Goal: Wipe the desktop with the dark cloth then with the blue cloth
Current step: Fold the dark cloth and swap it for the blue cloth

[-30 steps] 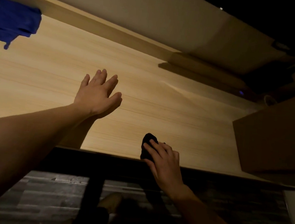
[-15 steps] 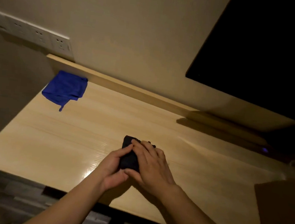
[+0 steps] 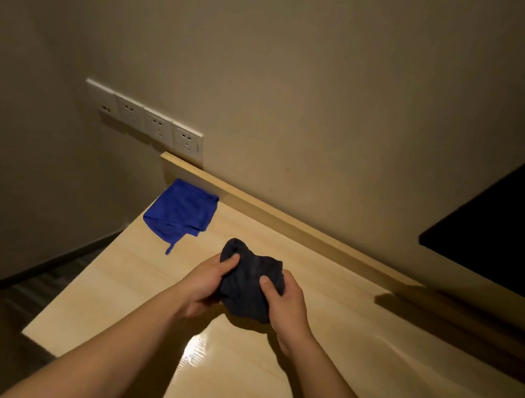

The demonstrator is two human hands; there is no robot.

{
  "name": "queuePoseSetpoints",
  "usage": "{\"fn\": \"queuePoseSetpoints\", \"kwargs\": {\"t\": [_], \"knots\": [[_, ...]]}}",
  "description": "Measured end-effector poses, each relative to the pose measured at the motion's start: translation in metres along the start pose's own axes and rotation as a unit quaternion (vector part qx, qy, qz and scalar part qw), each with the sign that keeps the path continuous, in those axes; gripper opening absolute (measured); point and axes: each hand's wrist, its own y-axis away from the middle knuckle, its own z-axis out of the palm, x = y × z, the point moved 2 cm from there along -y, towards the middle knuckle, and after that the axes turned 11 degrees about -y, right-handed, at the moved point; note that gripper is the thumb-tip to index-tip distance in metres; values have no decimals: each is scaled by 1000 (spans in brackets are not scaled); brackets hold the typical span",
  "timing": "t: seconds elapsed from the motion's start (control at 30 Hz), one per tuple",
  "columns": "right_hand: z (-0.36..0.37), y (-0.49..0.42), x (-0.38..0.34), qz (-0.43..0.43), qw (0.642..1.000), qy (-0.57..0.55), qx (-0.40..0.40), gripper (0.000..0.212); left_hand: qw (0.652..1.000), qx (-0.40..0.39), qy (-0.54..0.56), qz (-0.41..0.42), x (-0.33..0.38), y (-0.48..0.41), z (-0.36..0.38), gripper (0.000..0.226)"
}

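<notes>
The dark cloth (image 3: 246, 287) is bunched up and held a little above the light wooden desktop (image 3: 120, 284). My left hand (image 3: 207, 285) grips its left side with the thumb on top. My right hand (image 3: 284, 309) grips its right side, thumb pressed into the fabric. The blue cloth (image 3: 181, 211) lies crumpled at the desk's far left corner, against the raised back ledge, untouched and well apart from both hands.
A raised wooden ledge (image 3: 284, 222) runs along the back of the desk below the wall. A row of white wall sockets (image 3: 152, 121) sits above the far left corner. A dark screen (image 3: 508, 240) fills the right. The desk's left edge drops to dark flooring (image 3: 49, 276).
My left hand left the desktop and joined my right on the dark cloth. Both hands lifted the cloth and spread it apart. The view tilted up and swung left.
</notes>
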Motion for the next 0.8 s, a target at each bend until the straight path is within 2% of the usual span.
{"fn": "queuePoseSetpoints", "kwargs": {"t": [0.1, 0.2, 0.27, 0.33, 0.4, 0.47, 0.57, 0.67, 0.8], "knots": [[33, -31, -1, -32, 998, 29, 43, 12, 982, 53, -170, 65, 24, -30, -31, 25], [56, -71, -13, -47, 996, 17, 79, 11, 955, 76, -259, 123, 52, -65, -63, 29], [64, -97, -15, -38, 994, 48, 95, 36, 930, 99, -321, 152, 69, -86, -86, 46], [65, -108, -3, -4, 972, 189, 136, 63, 884, 164, -407, 161, 79, -101, -116, 59], [64, -95, 19, -20, 916, 358, 179, 64, 817, 204, -509, 177, 80, -110, -148, 56], [68, -66, 44, -61, 869, 458, 176, 60, 751, 186, -602, 198, 75, -120, -177, 51], [71, -33, 82, -9, 831, 543, 119, 70, 650, 128, -717, 217, 70, -141, -201, 60], [70, -26, 102, 15, 791, 603, 103, 81, 598, 57, -772, 208, 63, -163, -207, 71], [71, -28, 103, 1, 770, 627, 121, 83, 555, 76, -796, 227, 47, -175, -213, 79]]}}
